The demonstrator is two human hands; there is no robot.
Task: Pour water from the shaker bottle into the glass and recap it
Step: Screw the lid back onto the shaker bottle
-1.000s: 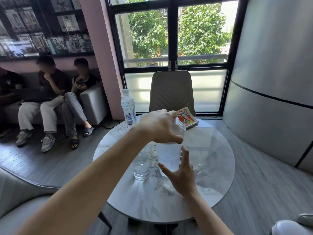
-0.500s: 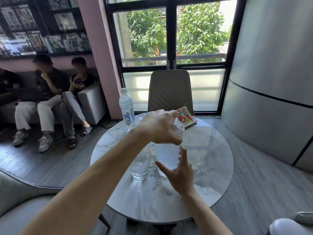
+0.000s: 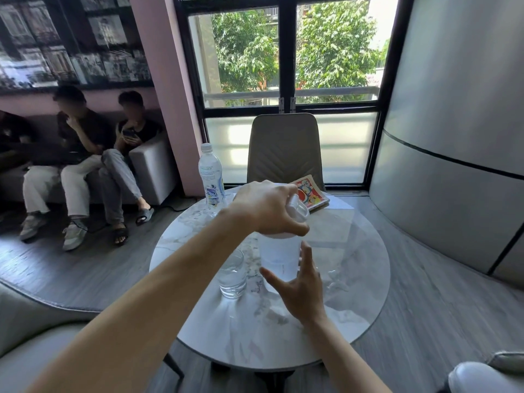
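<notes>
I see the shaker bottle [image 3: 279,259] standing upright near the middle of the round marble table [image 3: 354,279]. It is clear and cloudy white, and I can see water inside it. Its lid [image 3: 297,208] sits on top, and the left hand [image 3: 266,208] is wrapped over that lid from above, with the fingers curled tight around it. The right hand [image 3: 300,287] is down low by the bottom half of the bottle, on the side close to me. Its fingers are spread wide and the thumb sticks out to the left. It is not closed on the bottle. I cannot tell if the fingertips touch the bottle or just sit next to it.

The glass [image 3: 232,275] stands just to the left of the shaker bottle, close but not touching. It has some water in the bottom.

Farther back on the table, a plastic water bottle [image 3: 210,177] with a white cap stands near the far left edge. A bright comic book [image 3: 310,192] lies flat near the far edge, behind my left hand. A tan chair [image 3: 285,148] is behind the table, in front of the big window [image 3: 286,52]. Two people [image 3: 93,154] sit on a sofa far off to the left.
</notes>
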